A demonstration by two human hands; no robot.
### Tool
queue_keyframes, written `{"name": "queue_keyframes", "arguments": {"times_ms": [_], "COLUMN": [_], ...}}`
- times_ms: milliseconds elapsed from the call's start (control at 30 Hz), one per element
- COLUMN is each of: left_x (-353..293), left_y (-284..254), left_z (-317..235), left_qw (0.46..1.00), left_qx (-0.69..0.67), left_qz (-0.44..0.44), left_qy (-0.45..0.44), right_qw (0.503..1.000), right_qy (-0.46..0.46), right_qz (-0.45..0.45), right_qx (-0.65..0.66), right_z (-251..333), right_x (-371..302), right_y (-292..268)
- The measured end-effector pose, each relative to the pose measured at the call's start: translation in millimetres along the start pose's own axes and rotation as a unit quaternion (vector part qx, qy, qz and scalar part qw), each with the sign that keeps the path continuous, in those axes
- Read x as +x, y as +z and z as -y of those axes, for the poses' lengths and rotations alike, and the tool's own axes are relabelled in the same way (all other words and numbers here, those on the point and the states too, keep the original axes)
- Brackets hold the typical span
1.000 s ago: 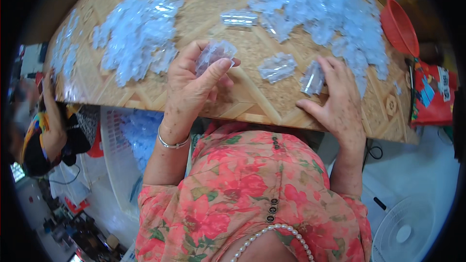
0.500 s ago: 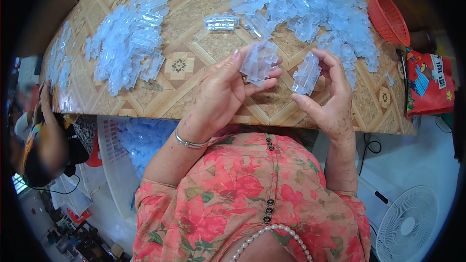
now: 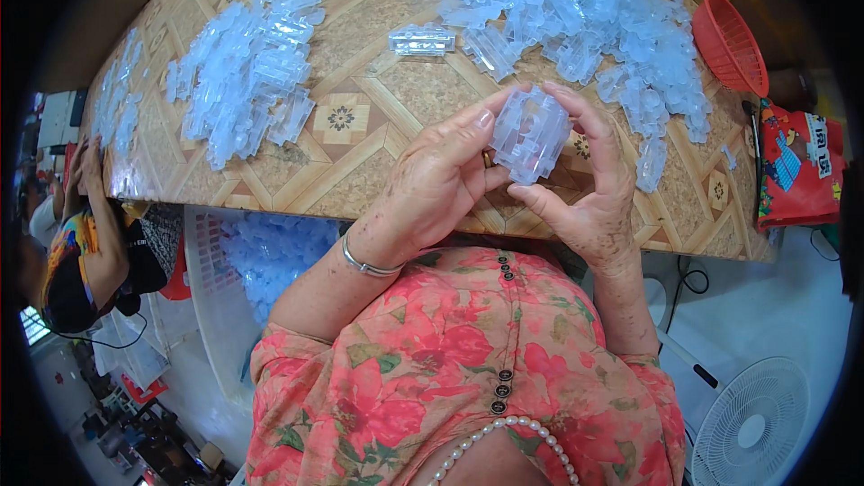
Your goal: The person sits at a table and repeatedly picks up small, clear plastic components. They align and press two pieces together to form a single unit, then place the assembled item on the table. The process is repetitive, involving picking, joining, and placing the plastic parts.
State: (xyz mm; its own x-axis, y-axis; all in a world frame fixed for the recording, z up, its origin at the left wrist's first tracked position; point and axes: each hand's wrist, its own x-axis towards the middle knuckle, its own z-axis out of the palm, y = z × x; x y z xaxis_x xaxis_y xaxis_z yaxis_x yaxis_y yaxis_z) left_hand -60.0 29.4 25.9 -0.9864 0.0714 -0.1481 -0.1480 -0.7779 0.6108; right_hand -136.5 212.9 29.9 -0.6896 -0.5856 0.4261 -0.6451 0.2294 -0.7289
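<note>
Clear moulded plastic pieces [image 3: 531, 137] are together between my two hands, above the near part of the table. My left hand [image 3: 436, 171] grips them from the left, its thumb on top and some fingers behind. From the right, my right hand [image 3: 596, 193] holds them with thumb below and fingertips at the upper edge. Whether the pieces are joined or only touching, I cannot tell. Beyond my hands, a single clear plastic piece [image 3: 421, 40] lies flat, and another piece [image 3: 491, 51] lies at the edge of the large pile [image 3: 576, 9].
A second pile of clear pieces [image 3: 247, 72] lies on the left of the patterned table [image 3: 360, 189]. At the right are a red plastic basket [image 3: 727, 40] and a red packet [image 3: 796, 166]. A white crate [image 3: 202, 261] with pieces stands below; another person's arm [image 3: 101, 225] is far left.
My right hand has moved left, bringing its plastic piece against those in my left hand. Earlier the two hands held them apart. The whole view has shifted slightly.
</note>
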Motion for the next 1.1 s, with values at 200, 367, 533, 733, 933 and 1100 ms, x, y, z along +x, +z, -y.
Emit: {"name": "queue_keyframes", "arguments": {"times_ms": [200,367,533,733,933,1100], "left_x": [-3,-4,-13,-12,-5,0], "left_y": [-6,-11,-13,-25,-19,-6], "left_z": [-10,-8,-25,-30,-15,-3], "left_qw": [1.0,0.985,0.903,0.931,0.958,0.949], "left_qx": [0.011,0.108,0.349,0.237,0.128,0.148], "left_qz": [0.006,-0.06,-0.123,-0.161,-0.151,-0.181], "left_qy": [0.028,0.124,0.217,0.224,0.207,0.211], "right_qw": [0.981,0.964,0.964,0.958,0.938,0.878], "right_qy": [0.084,0.118,0.125,0.128,0.117,0.183], "right_qz": [-0.052,-0.008,0.013,0.019,0.114,0.058], "right_qx": [0.165,0.238,0.235,0.255,0.305,0.439], "right_z": [-6,2,4,0,11,21], "right_x": [-6,-9,-9,-12,-14,-17], "right_y": [-2,3,4,6,15,24]}}
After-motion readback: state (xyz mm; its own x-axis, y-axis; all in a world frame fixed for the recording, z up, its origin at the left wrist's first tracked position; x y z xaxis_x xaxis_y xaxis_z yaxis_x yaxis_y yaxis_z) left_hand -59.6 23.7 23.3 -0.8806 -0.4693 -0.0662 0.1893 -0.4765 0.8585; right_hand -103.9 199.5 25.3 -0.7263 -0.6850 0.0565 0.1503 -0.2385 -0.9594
